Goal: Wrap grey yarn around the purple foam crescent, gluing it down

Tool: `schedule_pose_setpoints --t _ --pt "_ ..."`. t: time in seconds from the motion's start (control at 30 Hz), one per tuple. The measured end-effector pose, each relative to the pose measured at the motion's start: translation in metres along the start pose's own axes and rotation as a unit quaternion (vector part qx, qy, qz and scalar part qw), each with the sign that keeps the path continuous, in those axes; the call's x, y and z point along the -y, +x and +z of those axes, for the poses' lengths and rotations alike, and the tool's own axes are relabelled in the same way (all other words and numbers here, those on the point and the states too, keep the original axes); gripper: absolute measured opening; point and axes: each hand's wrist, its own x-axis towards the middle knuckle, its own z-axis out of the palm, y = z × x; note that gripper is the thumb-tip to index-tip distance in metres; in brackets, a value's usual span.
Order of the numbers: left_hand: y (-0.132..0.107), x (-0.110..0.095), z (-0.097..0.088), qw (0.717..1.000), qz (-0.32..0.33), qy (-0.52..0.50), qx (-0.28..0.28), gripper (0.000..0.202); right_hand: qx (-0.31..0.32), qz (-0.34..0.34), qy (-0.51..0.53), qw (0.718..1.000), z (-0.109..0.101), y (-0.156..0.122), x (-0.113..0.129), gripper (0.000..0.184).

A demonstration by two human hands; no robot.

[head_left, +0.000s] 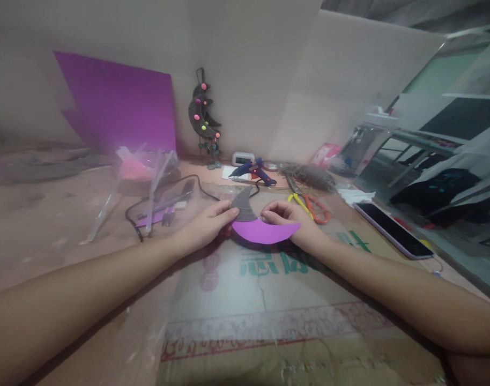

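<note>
A purple crescent (265, 232) is held up over the cardboard, its left part wrapped in grey yarn (245, 203) up to the pointed tip. My left hand (218, 219) is closed on the wrapped side, thumb on the front and fingers behind. At the inner curve, close to where the yarn ends, my right hand (287, 217) has its thumb and forefinger pinched together. Whatever lies in that pinch is too small to make out. The crescent's right tip passes in front of the right hand's lower fingers.
Printed cardboard (277, 316) lies beneath my hands. Behind are a blue glue gun (255, 171), scissors (309, 206) and a grey yarn bundle (309, 177). A phone (393, 230) lies right, glue sticks (158, 187) left. A decorated moon hanging (205, 115) and purple sheet (120, 102) stand against the wall.
</note>
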Motion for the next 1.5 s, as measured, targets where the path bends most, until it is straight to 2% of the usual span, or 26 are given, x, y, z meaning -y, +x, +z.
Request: schedule_pose_setpoints --t 0.4,0.57,0.7,0.73,0.83,0.93,1.0,1.07,1.13,1.2,1.3,1.37,1.5 --pt "-0.001 -0.006 0.001 1.000 0.006 -0.007 0.000 0.025 0.023 -0.003 0.027 0.999 0.001 0.005 -0.015 0.028" --pt "-0.002 -0.010 0.003 0.999 0.013 -0.027 -0.035 0.025 -0.034 -0.055 0.004 0.998 -0.001 -0.005 -0.004 0.028" --pt "-0.001 -0.012 0.005 0.993 0.004 -0.084 -0.081 0.022 -0.064 -0.087 0.018 0.994 -0.008 -0.008 -0.001 0.009" --pt "-0.001 -0.012 0.005 0.992 0.002 -0.092 -0.090 0.022 -0.062 -0.098 0.018 0.993 -0.009 -0.007 -0.002 0.009" --pt "0.000 -0.012 0.005 0.990 -0.004 -0.096 -0.102 0.022 -0.038 -0.123 0.013 0.992 -0.010 -0.006 -0.004 0.028" --pt "-0.001 -0.012 0.005 0.993 0.001 -0.076 -0.093 0.020 -0.022 -0.111 -0.023 0.993 -0.005 -0.007 -0.004 0.027" --pt "-0.001 -0.012 0.004 0.995 0.014 -0.058 -0.078 0.020 -0.036 -0.109 -0.075 0.991 -0.002 -0.009 -0.002 0.025" --pt "-0.001 -0.011 0.003 0.997 0.038 -0.033 -0.062 0.019 -0.058 -0.143 -0.148 0.977 -0.001 -0.011 -0.001 0.020" --pt "-0.001 -0.011 0.002 0.996 0.064 0.001 -0.055 0.020 -0.068 -0.204 -0.226 0.950 -0.001 -0.013 -0.001 0.013" --pt "-0.001 -0.011 0.001 0.996 0.070 0.030 -0.050 0.030 -0.062 -0.257 -0.276 0.924 -0.003 -0.015 -0.003 0.012" --pt "-0.003 -0.015 0.003 0.997 0.044 0.049 -0.051 0.050 -0.037 -0.280 -0.311 0.908 -0.005 -0.016 -0.006 0.011" --pt "-0.005 -0.019 0.004 0.996 0.034 0.046 -0.071 0.050 -0.006 -0.290 -0.341 0.894 -0.006 -0.016 -0.008 0.010" --pt "-0.004 -0.022 0.004 0.996 0.012 0.003 -0.084 0.048 0.029 -0.342 -0.401 0.850 -0.004 -0.017 -0.010 0.007"
